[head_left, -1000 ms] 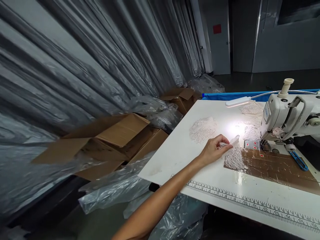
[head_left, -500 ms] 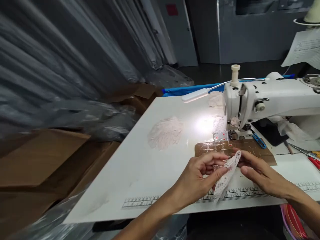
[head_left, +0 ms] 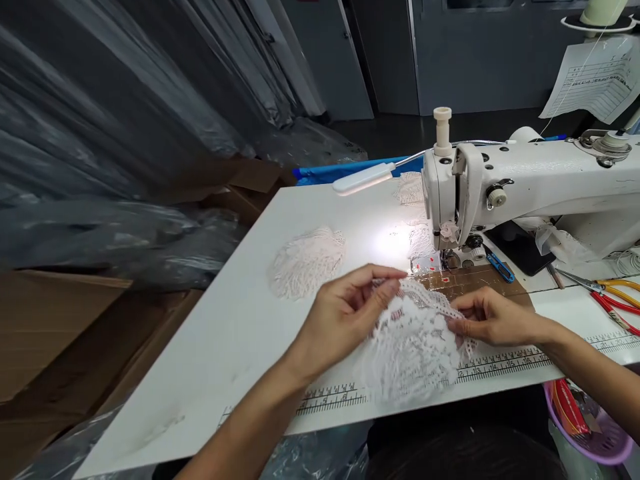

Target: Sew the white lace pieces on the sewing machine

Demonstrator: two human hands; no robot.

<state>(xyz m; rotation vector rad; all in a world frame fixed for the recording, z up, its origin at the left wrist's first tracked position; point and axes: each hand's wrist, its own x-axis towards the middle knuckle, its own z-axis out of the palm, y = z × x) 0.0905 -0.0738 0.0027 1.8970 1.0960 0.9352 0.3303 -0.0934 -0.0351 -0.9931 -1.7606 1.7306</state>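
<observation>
A pale pink lace piece (head_left: 417,340) hangs spread between my two hands, over the front of the white sewing table (head_left: 215,353). Its upper left edge is pinched between the thumb and fingers of my left hand (head_left: 353,303). Closed on its right edge is my right hand (head_left: 493,317). Just beyond the lace stands the white sewing machine (head_left: 540,183), its presser foot (head_left: 451,259) above a brown plate (head_left: 480,283). Another lace piece (head_left: 307,262) lies flat on the table to the left.
More lace (head_left: 411,189) lies behind the needle area, under a lit lamp (head_left: 364,179). Blue thread snips (head_left: 499,267), a black phone (head_left: 520,247) and scissors (head_left: 583,280) are at the right. Cardboard boxes (head_left: 65,333) stand left; a purple basket (head_left: 607,453) sits below.
The lace, folded and bunched between my hands before, is now opened out and spread. My hands have moved apart, the left one leftward. The view has shifted slightly to the right.
</observation>
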